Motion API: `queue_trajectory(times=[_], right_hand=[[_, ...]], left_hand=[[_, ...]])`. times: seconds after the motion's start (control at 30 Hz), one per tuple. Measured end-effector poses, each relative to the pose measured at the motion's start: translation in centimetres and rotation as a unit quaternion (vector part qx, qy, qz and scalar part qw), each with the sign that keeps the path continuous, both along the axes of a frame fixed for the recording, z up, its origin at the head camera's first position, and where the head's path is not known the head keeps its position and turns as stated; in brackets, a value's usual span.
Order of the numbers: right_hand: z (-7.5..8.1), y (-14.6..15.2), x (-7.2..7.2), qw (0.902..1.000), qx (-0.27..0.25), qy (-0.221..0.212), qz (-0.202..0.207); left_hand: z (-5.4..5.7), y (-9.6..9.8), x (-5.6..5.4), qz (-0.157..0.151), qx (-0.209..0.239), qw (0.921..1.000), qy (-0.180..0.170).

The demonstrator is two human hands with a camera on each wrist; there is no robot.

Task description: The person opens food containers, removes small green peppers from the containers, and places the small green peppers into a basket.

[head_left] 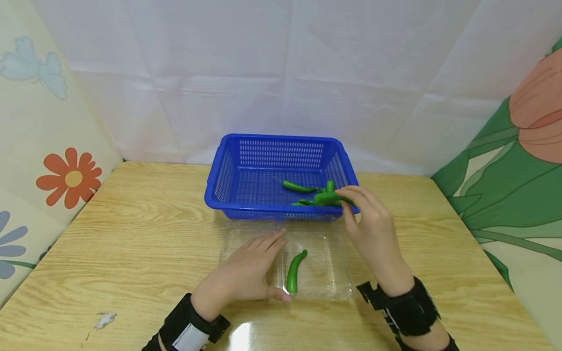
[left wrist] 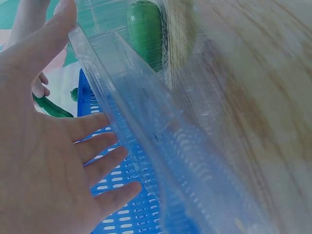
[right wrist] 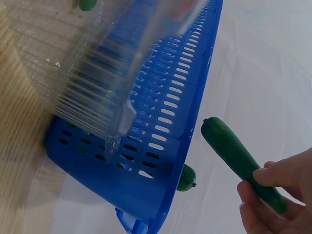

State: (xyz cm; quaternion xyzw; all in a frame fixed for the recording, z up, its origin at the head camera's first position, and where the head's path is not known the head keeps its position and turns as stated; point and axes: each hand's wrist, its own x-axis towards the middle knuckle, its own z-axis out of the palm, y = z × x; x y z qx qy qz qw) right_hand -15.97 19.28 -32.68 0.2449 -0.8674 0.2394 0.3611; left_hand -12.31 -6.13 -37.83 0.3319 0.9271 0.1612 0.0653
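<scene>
My right hand [head_left: 373,224] pinches a green chili pepper [right wrist: 231,151] between thumb and fingers, over the front right rim of a blue plastic basket [head_left: 281,137]. In the basket lie several more green peppers [head_left: 300,187], grouped toward the right front. Before the basket stands a clear plastic container [head_left: 325,273], with one curved green pepper [head_left: 296,273] lying in it. My left hand [head_left: 248,270] is spread over the container's left part. In the left wrist view its thumb is at the clear rim, and its extended fingers lie along the plastic wall.
The wooden table [head_left: 145,243] carries the basket and container close together. A white cloth [head_left: 197,83] hangs behind the basket. Flower-patterned panels [head_left: 527,161] stand on both sides. A worn white patch [head_left: 105,320] marks the tabletop at the front left.
</scene>
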Motion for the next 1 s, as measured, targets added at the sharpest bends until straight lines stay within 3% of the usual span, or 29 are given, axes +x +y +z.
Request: queue_trajectory(times=[0.37, 1.0], right_hand=[[-0.6, 0.2, -0.4, 0.9997, 0.006, -0.021, -0.011], [-1.2, 0.3, -1.0, 0.9989, 0.045, -0.009, -0.010]], left_hand=[[-0.1, 0.0, 0.1, 0.000, 0.001, 1.0000, -0.004], [0.0, 0.1, 0.1, -0.002, -0.004, 1.0000, -0.002]])
